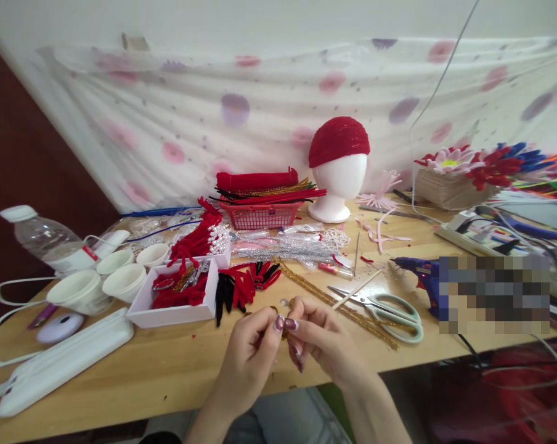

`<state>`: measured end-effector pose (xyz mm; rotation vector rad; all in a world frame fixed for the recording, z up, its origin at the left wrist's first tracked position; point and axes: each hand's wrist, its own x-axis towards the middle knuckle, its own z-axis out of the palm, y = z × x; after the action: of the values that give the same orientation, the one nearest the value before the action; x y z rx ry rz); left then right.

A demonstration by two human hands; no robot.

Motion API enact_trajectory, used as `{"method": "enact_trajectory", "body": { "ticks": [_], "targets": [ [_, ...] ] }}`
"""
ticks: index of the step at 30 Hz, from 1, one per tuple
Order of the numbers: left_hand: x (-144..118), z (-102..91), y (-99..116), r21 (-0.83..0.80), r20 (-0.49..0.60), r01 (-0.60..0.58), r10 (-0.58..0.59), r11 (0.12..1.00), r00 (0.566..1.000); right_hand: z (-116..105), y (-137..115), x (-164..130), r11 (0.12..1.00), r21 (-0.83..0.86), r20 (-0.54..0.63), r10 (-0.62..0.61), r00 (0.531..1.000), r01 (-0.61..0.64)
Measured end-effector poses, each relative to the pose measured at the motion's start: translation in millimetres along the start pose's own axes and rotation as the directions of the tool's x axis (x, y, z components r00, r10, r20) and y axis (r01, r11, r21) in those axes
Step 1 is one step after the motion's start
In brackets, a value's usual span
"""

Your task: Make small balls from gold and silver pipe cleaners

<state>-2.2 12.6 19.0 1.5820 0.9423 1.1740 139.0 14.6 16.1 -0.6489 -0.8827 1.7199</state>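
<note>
My left hand (255,339) and my right hand (322,336) meet near the table's front edge, thumb tips touching. Both pinch a small curled piece of gold tinsel pipe cleaner (285,335), mostly hidden by the fingers. Long gold tinsel pipe cleaners (306,287) lie on the table just beyond my right hand. Across their far end rest scissors (394,314) with pale green handles, beside a thin wooden stick (357,290). Left of my left hand are red and black fuzzy pieces (241,287) and a white box (172,316) holding red fuzzy pieces.
A red basket (262,216) of pipe cleaners and a white foam head (338,179) in a red cap stand at the back. Paper cups (77,293), a bottle (42,237) and a white device (70,361) are left. A blue glue gun (421,274) lies right.
</note>
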Motion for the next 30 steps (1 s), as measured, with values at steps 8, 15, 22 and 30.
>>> {"method": "enact_trajectory", "body": {
  "ticks": [8, 15, 22, 30],
  "targets": [
    [19.2, -19.9, -1.6, -0.136, 0.277, 0.111, -0.069, 0.984, 0.958, -4.2, -15.9, 6.2, 0.998, -0.049, 0.038, 0.052, 0.998, -0.05],
    [4.6, 21.9, -13.7, 0.02, -0.264, -0.057, 0.06, 0.998, 0.963, 17.7, 10.2, 5.8, 0.986, 0.117, -0.202, -0.09, 0.975, 0.116],
    [2.9, 11.4, -5.4, 0.129, -0.127, -0.006, 0.022, 0.992, 0.992, 6.5, 7.5, 3.2, 0.996, 0.041, -0.158, -0.074, 0.985, 0.082],
    [20.4, -34.7, 8.2, 0.054, 0.412, 0.144, -0.153, 0.988, 0.898, -8.1, -18.3, 11.3, 0.985, -0.131, 0.088, 0.121, 0.989, -0.109]
  ]
}}
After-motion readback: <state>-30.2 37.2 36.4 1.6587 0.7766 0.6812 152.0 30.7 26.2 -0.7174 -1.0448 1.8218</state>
